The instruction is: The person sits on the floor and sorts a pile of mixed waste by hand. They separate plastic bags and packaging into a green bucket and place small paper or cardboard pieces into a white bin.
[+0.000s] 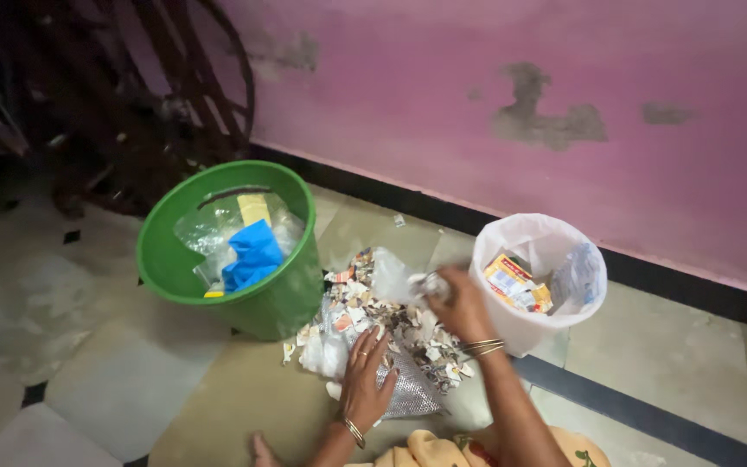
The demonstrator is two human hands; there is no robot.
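Left hand (365, 380) flat, fingers spread; right hand (460, 307) clenched.

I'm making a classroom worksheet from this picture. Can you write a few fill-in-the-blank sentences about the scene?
1. The bucket left of the scrap pile is coloured ____.
2. The white bin stands against a ____ wall.
3. The left hand rests flat on the pile, while the right hand lifts a crumpled scrap beside the ____ bin.
4. Inside the bucket lies a bright ____ piece among clear plastic.

Missing words: green; pink; white; blue
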